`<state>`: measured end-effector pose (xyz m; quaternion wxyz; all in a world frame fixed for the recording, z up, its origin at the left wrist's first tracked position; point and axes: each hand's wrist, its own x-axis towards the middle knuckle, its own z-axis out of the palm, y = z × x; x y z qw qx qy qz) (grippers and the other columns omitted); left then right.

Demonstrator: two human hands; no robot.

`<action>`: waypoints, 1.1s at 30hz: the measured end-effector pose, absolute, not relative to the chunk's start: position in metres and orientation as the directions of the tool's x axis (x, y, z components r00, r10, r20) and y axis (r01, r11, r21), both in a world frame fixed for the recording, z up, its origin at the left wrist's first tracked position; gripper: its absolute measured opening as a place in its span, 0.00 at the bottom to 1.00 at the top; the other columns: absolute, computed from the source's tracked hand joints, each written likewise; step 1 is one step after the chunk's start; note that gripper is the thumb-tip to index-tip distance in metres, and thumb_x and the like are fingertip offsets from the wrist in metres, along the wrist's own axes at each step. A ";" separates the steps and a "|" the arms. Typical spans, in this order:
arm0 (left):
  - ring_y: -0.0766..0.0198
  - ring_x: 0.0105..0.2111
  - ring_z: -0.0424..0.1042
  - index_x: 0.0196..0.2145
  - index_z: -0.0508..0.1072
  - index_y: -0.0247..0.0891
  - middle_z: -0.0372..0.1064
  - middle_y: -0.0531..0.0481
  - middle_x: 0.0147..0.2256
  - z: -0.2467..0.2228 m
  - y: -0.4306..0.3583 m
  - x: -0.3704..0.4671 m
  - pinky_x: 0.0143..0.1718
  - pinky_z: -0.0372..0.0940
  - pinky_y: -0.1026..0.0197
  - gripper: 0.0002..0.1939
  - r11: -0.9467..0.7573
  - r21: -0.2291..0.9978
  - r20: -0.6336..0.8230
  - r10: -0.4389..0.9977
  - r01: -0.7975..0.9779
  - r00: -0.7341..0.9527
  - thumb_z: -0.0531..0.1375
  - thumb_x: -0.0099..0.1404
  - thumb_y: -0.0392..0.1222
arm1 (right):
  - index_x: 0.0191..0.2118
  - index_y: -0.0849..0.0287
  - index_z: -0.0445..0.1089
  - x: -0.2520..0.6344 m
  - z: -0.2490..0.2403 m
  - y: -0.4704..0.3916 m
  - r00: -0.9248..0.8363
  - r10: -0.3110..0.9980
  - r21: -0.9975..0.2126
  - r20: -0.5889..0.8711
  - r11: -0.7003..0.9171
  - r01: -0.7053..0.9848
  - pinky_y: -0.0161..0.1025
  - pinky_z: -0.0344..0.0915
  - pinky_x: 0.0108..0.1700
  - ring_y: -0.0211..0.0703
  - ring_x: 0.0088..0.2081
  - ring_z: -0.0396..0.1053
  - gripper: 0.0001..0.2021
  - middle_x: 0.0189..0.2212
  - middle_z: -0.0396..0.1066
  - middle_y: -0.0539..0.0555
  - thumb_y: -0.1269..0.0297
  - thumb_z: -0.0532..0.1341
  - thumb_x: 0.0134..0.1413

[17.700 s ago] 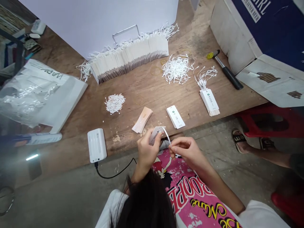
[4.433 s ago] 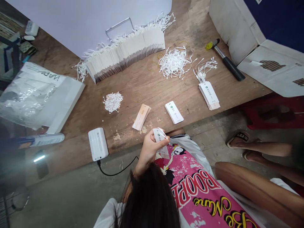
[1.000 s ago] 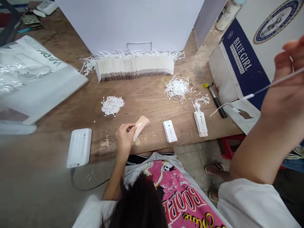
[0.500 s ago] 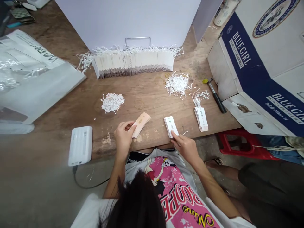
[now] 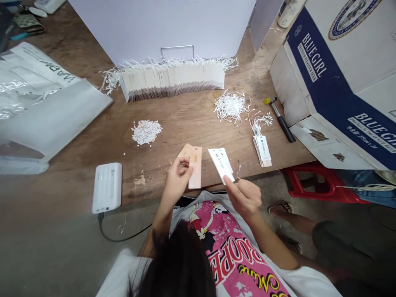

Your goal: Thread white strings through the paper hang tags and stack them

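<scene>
My left hand [image 5: 179, 175] pinches an orange-pink card [image 5: 195, 165], held beside and partly over a stack of like cards [image 5: 185, 151] at the table's front edge. My right hand [image 5: 244, 194] has its thumb and fingers closed on a white card [image 5: 219, 164] with small print, which overlaps a white stack [image 5: 227, 157]. A thin white string [image 5: 239, 168] shows near the right fingers. To the right lies a bundle of white tags [image 5: 262, 150] with strings. Behind my hands are a heap of loose white strings [image 5: 230, 106] and a pile of small white bits [image 5: 146, 132].
A long row of tags [image 5: 176, 80] stands at the back. The right side has a hammer [image 5: 283, 123] and a cardboard box [image 5: 328, 78]. A white power bank [image 5: 107, 187] with a cable and a plastic bag [image 5: 55, 111] are on the left. Someone's foot [image 5: 280, 209] shows below.
My left hand has moved right with one orange-pink card drawn off its stack. My right hand has shifted slightly down, and a white card is now angled away from the white stack.
</scene>
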<state>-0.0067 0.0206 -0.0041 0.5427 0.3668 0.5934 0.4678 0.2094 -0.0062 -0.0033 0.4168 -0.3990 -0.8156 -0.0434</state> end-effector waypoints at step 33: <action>0.63 0.30 0.70 0.29 0.77 0.36 0.70 0.49 0.26 0.015 -0.009 0.056 0.33 0.65 0.62 0.20 0.291 0.955 -0.220 0.828 -0.060 0.516 0.53 0.68 0.51 | 0.34 0.49 0.68 0.215 0.050 0.020 0.171 0.980 -0.889 -0.106 -0.016 -0.458 0.30 0.39 0.14 0.37 0.18 0.29 0.11 0.18 0.34 0.43 0.54 0.52 0.65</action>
